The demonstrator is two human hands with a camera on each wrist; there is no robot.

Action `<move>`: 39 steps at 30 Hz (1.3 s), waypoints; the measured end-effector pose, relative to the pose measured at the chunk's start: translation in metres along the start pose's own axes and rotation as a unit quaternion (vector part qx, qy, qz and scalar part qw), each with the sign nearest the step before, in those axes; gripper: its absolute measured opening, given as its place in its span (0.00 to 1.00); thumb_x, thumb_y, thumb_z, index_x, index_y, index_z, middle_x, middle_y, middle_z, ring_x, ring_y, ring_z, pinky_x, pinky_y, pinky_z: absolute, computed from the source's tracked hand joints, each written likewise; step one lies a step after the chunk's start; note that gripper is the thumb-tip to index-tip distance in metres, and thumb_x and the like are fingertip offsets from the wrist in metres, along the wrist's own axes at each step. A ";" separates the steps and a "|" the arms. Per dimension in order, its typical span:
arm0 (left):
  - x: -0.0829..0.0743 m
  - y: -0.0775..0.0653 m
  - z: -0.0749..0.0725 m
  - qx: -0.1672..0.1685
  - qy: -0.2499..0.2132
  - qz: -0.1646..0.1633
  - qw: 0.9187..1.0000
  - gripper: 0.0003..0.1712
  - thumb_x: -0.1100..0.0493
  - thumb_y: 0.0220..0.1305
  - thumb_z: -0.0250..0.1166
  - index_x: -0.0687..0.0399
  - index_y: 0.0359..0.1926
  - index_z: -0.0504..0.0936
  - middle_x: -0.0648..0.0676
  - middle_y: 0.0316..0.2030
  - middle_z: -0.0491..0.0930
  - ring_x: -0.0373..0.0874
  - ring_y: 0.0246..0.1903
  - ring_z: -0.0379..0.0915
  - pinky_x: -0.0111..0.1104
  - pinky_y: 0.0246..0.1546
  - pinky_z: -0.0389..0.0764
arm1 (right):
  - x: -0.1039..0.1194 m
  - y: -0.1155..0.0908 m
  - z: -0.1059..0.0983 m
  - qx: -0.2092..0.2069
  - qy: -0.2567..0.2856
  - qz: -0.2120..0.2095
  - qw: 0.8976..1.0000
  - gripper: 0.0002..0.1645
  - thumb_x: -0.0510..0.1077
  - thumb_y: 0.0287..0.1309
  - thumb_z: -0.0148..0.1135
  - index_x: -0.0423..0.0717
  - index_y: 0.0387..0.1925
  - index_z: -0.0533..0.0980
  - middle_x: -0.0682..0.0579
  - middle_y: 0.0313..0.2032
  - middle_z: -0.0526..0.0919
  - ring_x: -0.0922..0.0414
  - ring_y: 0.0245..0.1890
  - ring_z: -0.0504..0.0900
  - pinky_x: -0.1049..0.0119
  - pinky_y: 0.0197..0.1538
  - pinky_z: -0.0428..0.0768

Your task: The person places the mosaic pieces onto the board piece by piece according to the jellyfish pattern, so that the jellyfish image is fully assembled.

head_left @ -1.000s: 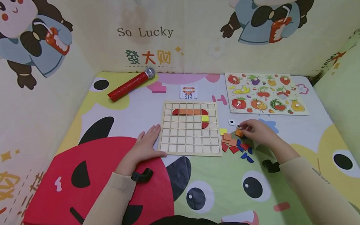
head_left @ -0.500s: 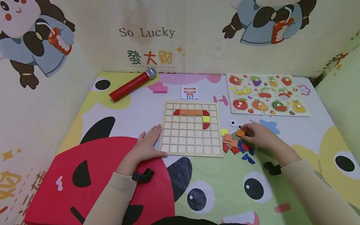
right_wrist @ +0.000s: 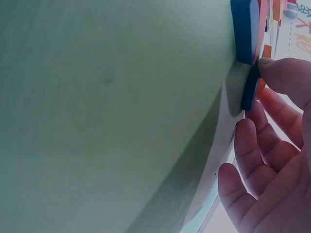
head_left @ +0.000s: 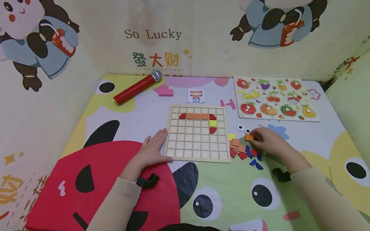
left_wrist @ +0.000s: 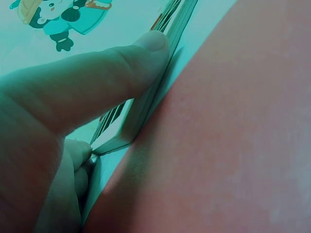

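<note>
A wooden grid board lies mid-table, with a row of orange squares between red quarter-round pieces. Below the row's right end are a yellow square and another red piece. My left hand rests against the board's left edge, fingers fairly straight; in the left wrist view its thumb lies over the board's front edge. Right of the board, my right hand pinches an orange square between thumb and fingers. Loose orange squares, red pieces and blue pieces lie beside it.
A small picture card lies behind the board. Further left are a pink block and a red microphone. A fruit puzzle board lies at the back right, with two round eye pieces in front of it.
My right hand has drawn the orange square slightly back, away from the eye piece it partly covered. The left hand stays at the board. The whole head view has shifted a little.
</note>
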State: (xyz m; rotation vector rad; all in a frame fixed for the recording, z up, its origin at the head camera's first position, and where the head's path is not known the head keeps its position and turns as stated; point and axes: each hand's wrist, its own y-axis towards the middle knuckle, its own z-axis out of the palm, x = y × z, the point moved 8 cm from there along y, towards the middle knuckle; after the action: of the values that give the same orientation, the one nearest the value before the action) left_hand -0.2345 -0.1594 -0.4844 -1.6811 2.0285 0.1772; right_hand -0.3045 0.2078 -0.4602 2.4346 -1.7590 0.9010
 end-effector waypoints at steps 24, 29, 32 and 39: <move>0.000 -0.001 0.000 0.000 -0.006 0.000 1.000 0.64 0.39 0.37 0.71 0.49 0.71 0.45 0.50 0.71 0.43 0.49 0.70 0.38 0.55 0.65 0.40 | 0.005 -0.001 -0.006 -0.015 0.007 0.009 1.000 0.20 0.47 0.56 0.57 0.38 0.46 0.71 0.42 0.41 0.76 0.50 0.38 0.73 0.53 0.44 0.76; 0.000 -0.002 0.000 0.001 -0.008 0.000 1.000 0.64 0.39 0.38 0.71 0.50 0.71 0.45 0.51 0.71 0.43 0.49 0.70 0.38 0.55 0.65 0.40 | 0.023 0.003 -0.011 -0.022 0.018 0.002 1.000 0.21 0.47 0.56 0.56 0.39 0.48 0.71 0.41 0.43 0.76 0.49 0.40 0.74 0.52 0.44 0.76; 0.000 -0.003 0.000 0.003 -0.006 0.000 1.000 0.63 0.38 0.38 0.70 0.50 0.71 0.44 0.51 0.71 0.43 0.49 0.70 0.38 0.55 0.65 0.40 | 0.034 0.007 -0.012 -0.024 0.020 -0.001 1.000 0.21 0.47 0.56 0.57 0.40 0.49 0.71 0.42 0.43 0.76 0.49 0.40 0.74 0.54 0.44 0.76; -0.001 -0.002 0.000 0.006 -0.002 0.002 1.000 0.63 0.39 0.38 0.70 0.49 0.71 0.44 0.51 0.71 0.43 0.49 0.70 0.37 0.55 0.65 0.40 | 0.057 0.023 -0.008 -0.034 0.044 -0.020 0.998 0.20 0.47 0.56 0.58 0.42 0.48 0.71 0.45 0.42 0.77 0.51 0.41 0.73 0.56 0.44 0.76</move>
State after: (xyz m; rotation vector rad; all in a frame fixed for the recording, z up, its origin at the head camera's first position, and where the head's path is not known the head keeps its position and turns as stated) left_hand -0.2327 -0.1595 -0.4834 -1.6687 2.0256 0.1692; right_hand -0.3158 0.1521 -0.4354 2.3425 -1.6768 0.9126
